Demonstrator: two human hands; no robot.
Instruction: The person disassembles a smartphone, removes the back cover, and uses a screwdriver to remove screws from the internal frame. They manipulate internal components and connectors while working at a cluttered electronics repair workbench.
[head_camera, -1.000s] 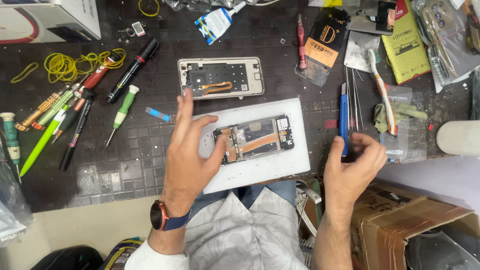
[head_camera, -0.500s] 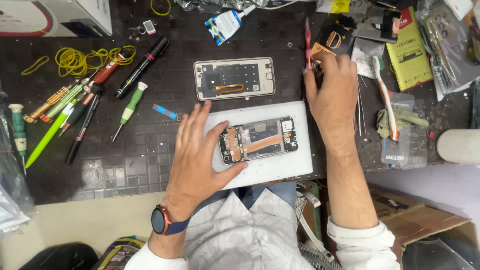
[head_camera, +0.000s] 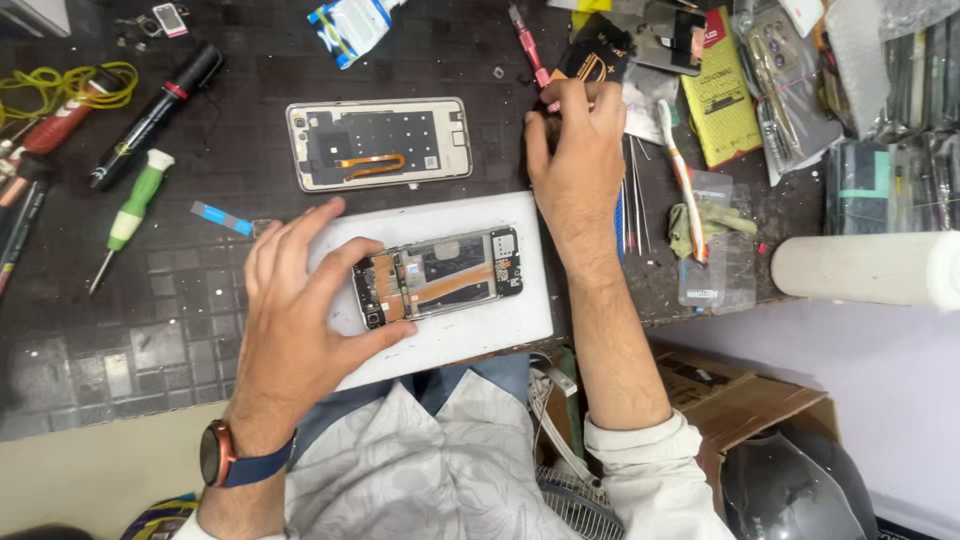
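Since half a second ago, the right hand (head_camera: 580, 165) has stayed up by the red screwdriver (head_camera: 530, 55), fingers (head_camera: 560, 105) closing on its lower end. Left hand (head_camera: 300, 300) rests on the white pad (head_camera: 500, 325), fingers (head_camera: 330, 260) spread apart, thumb and fingertips touching the left end of the opened phone (head_camera: 440, 275). Beyond those fingertips lies the phone's back cover (head_camera: 380, 142) on the table (head_camera: 150, 320).

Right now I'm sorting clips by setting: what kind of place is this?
Probably a phone repair bench: an opened phone on a white pad, its detached back cover, and screwdrivers lying about.
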